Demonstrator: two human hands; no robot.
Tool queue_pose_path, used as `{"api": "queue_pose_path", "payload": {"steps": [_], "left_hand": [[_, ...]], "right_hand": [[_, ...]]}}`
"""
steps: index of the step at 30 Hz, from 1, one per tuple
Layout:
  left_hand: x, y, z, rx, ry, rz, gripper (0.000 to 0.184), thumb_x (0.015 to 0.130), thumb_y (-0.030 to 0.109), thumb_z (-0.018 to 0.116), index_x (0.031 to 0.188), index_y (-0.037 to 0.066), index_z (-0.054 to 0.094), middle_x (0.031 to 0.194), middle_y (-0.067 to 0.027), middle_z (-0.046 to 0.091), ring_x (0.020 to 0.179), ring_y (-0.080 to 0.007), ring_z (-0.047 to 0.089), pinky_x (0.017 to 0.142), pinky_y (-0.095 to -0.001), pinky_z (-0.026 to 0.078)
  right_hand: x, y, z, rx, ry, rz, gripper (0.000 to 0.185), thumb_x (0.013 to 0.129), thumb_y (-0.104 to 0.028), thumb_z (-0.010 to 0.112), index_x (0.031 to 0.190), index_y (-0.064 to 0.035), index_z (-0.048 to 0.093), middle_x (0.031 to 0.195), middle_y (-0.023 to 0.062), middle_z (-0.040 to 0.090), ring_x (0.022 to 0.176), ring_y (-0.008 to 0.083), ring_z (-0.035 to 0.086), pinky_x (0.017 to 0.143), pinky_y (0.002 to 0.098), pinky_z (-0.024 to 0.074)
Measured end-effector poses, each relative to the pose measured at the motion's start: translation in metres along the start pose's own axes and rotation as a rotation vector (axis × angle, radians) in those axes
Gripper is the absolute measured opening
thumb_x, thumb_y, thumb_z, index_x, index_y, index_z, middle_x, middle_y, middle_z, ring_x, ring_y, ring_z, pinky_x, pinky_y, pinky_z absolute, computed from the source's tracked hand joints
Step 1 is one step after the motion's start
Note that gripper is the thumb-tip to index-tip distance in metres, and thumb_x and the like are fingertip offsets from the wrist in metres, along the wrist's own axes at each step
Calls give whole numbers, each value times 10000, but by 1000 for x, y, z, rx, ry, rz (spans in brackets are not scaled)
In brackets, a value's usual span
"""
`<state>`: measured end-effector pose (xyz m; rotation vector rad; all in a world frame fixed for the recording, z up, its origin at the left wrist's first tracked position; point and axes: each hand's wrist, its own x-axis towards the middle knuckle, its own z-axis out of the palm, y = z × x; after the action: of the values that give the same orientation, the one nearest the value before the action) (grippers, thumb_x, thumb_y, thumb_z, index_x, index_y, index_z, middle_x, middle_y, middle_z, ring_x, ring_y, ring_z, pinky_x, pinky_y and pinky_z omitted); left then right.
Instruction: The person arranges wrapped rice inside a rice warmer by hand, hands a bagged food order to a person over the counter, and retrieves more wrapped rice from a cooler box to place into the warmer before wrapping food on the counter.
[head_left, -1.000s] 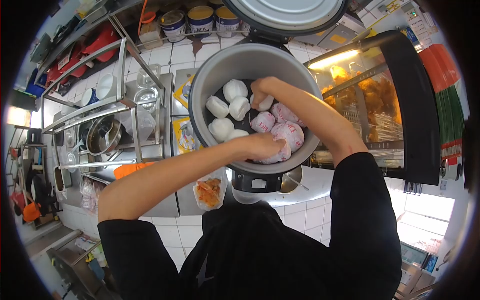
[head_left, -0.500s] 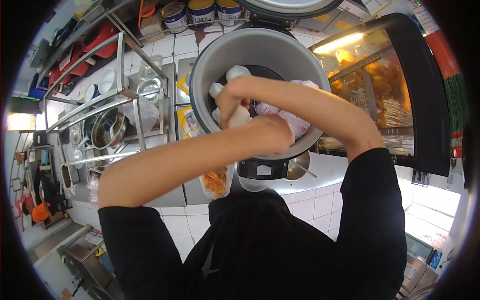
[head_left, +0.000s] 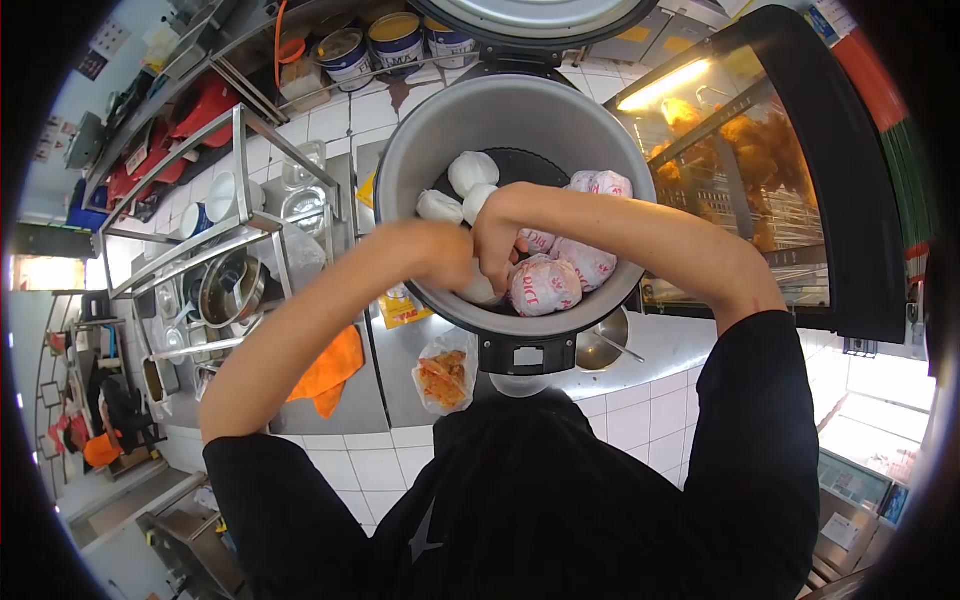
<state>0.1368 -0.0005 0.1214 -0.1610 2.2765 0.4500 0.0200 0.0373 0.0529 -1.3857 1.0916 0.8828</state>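
Observation:
A deep grey rice warmer pot (head_left: 600, 125) stands open in front of me. On its right side lie round paper-wrapped rice packs (head_left: 545, 286) with red print. Plain white wrapped bundles (head_left: 473, 172) sit on the left side of the pot. My right hand (head_left: 495, 245) reaches down inside among the packs, its fingers curled; whatever they grip is hidden. Over the pot's left front rim, my left hand (head_left: 435, 255) is smeared by motion, so its fingers cannot be made out. Just below it another white bundle (head_left: 482, 288) shows in part.
A lit glass cabinet with fried chicken (head_left: 750, 150) stands to the right. On the left is a metal rack (head_left: 240, 170) with pans. An orange cloth (head_left: 335, 370), a bag of orange food (head_left: 443, 378) and a metal bowl with a spoon (head_left: 600, 345) lie near the pot.
My left hand has swung left from the pot's front right to its left rim. My right hand has shifted slightly right and down. More printed packs and the orange cloth now show.

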Motion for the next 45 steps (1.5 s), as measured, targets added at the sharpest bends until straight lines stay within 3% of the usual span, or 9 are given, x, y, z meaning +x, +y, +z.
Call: {"api": "queue_pose_path", "payload": {"steps": [4,10,15,18,26,29,32,40,45], "left_hand": [[20,11,20,39,-109,95,449,970,328,460,1047,-29,720,1109,-229,698,1050,-372,669,937,-467,495],[32,25,14,82,-142,11,443,961,348,488,1036,-16,728,1097,-227,701,1060,-354,670,918,-452,496],[41,32,43,260,139,-64,298,853,275,630,1012,57,756,1035,-152,728,1027,-285,694,850,-443,501],[46,38,42,331,38,-85,410,828,225,683,1214,89,700,1235,-120,691,1163,-313,650,989,-616,437],[47,25,29,281,22,-95,426,812,228,712,1214,90,703,1248,-117,687,1143,-295,663,953,-552,479],[42,18,24,231,67,-64,344,803,218,656,1089,43,731,1135,-154,714,1046,-289,697,884,-475,524],[24,18,0,116,-12,-73,348,795,202,607,1050,5,737,1081,-190,722,1012,-308,704,872,-443,535],[20,29,6,75,-15,-42,380,834,210,549,1131,48,723,1159,-172,704,1073,-323,683,909,-433,531],[17,41,22,50,16,-36,382,844,201,594,1181,62,708,1208,-135,701,1104,-276,686,928,-458,521]], "right_hand": [[-4,56,-7,387,64,-183,720,738,-284,747,1344,44,538,1335,274,559,1128,385,622,963,474,504],[19,78,-1,-228,239,239,530,691,-287,781,1110,32,719,1137,205,707,1051,303,689,854,424,555],[43,80,14,-246,278,265,543,660,-337,814,1053,30,737,1073,214,721,975,332,706,830,431,562],[47,81,16,-224,298,205,568,665,-341,816,1103,11,728,1091,213,715,982,325,704,830,430,562],[20,89,-15,59,336,289,562,693,-277,780,1163,9,667,1026,225,712,937,319,703,799,394,564],[4,87,-39,-156,845,127,434,714,-251,751,1080,-28,677,967,223,712,905,355,701,781,414,562],[28,70,-38,33,934,-296,450,729,-301,727,1054,10,702,1010,235,716,979,381,692,832,450,553],[70,15,-32,-52,1126,118,585,718,-439,759,1050,39,699,1095,219,706,1052,359,684,882,443,555],[72,37,-50,159,945,111,641,679,-380,767,1120,76,668,1177,264,665,1063,378,672,858,416,561]]}}
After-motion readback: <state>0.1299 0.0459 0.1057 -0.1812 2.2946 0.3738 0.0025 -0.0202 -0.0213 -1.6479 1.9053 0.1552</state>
